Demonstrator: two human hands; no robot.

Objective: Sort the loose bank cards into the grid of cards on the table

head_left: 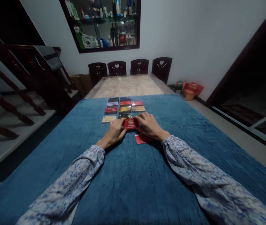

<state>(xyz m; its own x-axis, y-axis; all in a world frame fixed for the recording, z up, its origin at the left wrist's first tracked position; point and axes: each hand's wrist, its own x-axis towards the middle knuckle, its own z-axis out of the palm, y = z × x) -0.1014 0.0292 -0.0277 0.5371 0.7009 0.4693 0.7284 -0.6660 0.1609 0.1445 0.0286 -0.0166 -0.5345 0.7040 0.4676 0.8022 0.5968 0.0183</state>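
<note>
A red card (pixel 131 123) with a round emblem and pale lettering is held between my two hands, its near edge facing me. My left hand (pixel 114 131) is closed on its left side, and my right hand (pixel 149 125) grips its right side. Under my right hand a second red card (pixel 141 139) lies on the cloth, partly covered. Just beyond, a black card (pixel 125 116) is partly hidden by my fingers. Left of it lies a cream card (pixel 108 119). Farther back, cards stand in rows, among them a gold one (pixel 125 109) and a dark red one (pixel 111 110).
A blue cloth (pixel 133 181) covers the near part of the table; bare marble top (pixel 133 85) shows at the far end. Several dark chairs (pixel 139 66) line the far side. A wooden railing (pixel 17 93) stands left, and an orange bucket (pixel 189 94) sits on the floor right.
</note>
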